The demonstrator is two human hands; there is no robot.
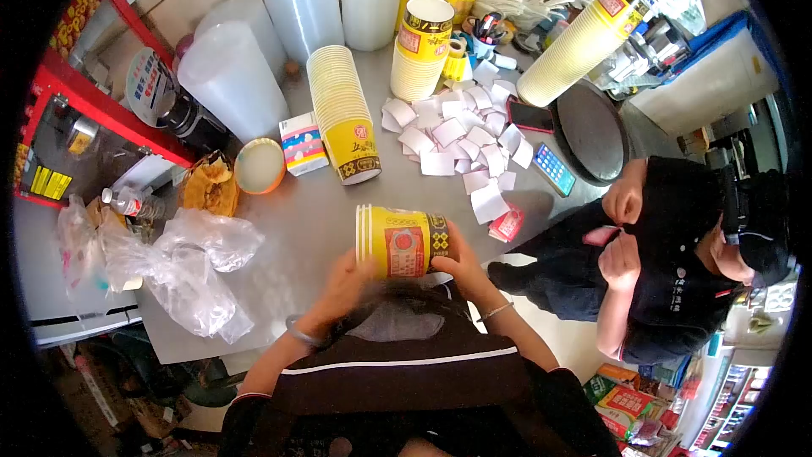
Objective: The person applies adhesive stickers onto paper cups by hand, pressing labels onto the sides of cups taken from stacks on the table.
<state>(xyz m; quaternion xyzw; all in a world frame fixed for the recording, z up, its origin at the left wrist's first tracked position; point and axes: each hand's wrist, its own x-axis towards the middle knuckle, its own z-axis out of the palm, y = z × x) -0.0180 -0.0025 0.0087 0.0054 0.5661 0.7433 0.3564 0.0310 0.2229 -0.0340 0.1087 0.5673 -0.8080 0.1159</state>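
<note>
A short nested stack of yellow paper cups (404,241) lies on its side between my hands, just in front of my apron. Its rims point left, and its red label faces up toward me. My right hand (461,267) is closed round the base end, with the thumb across the printed side. At the rim end, my left hand (340,288) grips the cups. Its thumb is smeared by motion and its other fingers are partly hidden. Just beyond lies a longer stack of the same cups (342,114) on the grey table (288,228).
Paper slips (461,131) lie scattered beside two phones, including one with a lit screen (554,170). Further cup stacks (579,42) and a round black plate (592,131) stand behind. Plastic bags (190,271) lie at left. A person in black (677,262) stands close at right, holding something small and pink.
</note>
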